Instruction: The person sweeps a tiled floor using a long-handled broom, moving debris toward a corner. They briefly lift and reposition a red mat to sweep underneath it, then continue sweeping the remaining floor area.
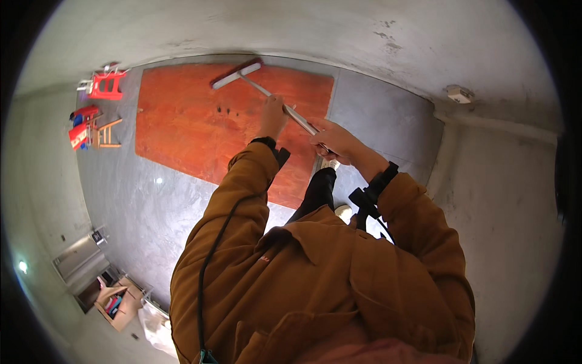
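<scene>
brown jacket point(315, 267) is filling the lower middle of the view, its sleeves reaching forward on both sides. pale, scuffed walls point(497, 206) are rising around a smooth grey floor point(157, 194), which is catching some bright glare at the left. on that floor an orange-red panel point(194, 121) is lying flat, a few dark spots showing near its middle. a long-handled push broom point(235, 76) is slanting over the panel: its white head with a dark red fringe is sitting at the panel's far edge, and its pale pole point(299, 119) is running back toward the person. a dark-trousered leg point(316, 193) is showing just below the pole's near end. a red stool point(108, 86) is standing by the wall at the far left, and a wooden stool point(109, 134) is sitting near it, beside some red and blue things that are blurring together. the left hand point(274, 115) is gripping the pole farther along, toward the head, fingers curled in; the right hand point(336, 141) is wrapping round the pole close to its near end. black straps point(383, 179) are circling both wrists. a small white box point(460, 94) is jutting from the wall at the right.
</scene>
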`<act>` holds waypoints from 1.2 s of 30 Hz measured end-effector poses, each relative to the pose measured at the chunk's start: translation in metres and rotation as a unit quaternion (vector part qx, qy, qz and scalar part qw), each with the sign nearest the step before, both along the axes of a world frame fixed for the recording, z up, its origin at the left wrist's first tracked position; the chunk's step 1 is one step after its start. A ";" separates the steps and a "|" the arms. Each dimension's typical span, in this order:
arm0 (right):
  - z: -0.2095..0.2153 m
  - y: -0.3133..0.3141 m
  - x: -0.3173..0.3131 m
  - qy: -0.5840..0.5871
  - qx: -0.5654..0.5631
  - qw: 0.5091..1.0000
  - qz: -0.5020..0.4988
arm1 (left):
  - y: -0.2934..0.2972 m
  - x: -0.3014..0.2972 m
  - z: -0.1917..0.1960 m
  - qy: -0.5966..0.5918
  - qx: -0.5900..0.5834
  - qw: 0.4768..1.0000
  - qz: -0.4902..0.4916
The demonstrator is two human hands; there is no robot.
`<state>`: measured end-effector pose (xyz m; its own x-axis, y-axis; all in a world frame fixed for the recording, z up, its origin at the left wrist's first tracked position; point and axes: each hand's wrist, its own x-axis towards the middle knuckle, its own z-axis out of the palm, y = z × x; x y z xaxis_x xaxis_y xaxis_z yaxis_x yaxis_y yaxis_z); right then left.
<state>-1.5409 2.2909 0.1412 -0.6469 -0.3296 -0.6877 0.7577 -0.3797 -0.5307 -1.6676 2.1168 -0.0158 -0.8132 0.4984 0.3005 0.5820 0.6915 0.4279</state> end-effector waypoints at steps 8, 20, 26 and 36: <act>0.044 0.094 0.121 -0.196 0.021 0.948 -0.249 | 0.163 0.093 -0.027 -0.176 0.000 0.939 -0.295; 0.186 0.143 0.233 -0.201 0.033 0.950 -0.235 | 0.211 0.187 0.089 -0.143 -0.063 0.820 -0.551; 0.113 0.152 0.177 -0.127 -0.013 0.974 -0.185 | 0.170 0.109 0.073 -0.153 -0.179 0.883 -0.406; 0.143 0.136 0.206 -0.177 0.152 0.932 -0.277 | 0.281 0.181 0.035 -0.154 0.003 0.841 -0.519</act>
